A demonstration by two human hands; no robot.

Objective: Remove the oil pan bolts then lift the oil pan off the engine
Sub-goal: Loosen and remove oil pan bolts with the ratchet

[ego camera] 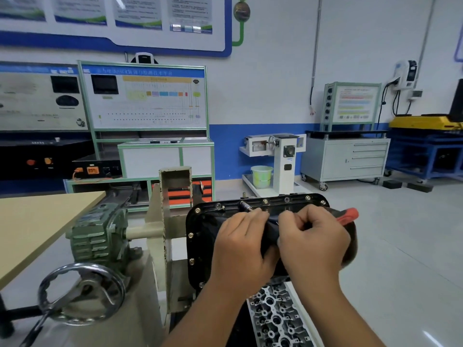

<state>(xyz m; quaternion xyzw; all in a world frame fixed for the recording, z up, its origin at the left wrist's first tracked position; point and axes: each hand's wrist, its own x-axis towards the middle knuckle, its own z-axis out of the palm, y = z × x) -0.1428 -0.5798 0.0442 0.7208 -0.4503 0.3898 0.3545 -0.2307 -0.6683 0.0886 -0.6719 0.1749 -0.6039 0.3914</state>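
The black oil pan (200,236) faces up on the engine, which is clamped in a stand. Brass-coloured bolts (265,201) sit along its flange on the far and left edges. A ratchet wrench with a red and black handle (347,214) lies across the pan; its socket (244,204) is on a bolt at the far flange. My left hand (244,246) is closed around the tool's shaft near the socket. My right hand (313,244) grips the handle just to the right. Both hands hide the pan's middle.
The engine stand's green gearbox (97,231) and chrome handwheel (81,294) are at the left, next to a tan tabletop (37,221). A cylinder head (278,319) lies below the pan. Training panels, a cabinet on wheels (345,159) and a green bucket (261,176) stand beyond.
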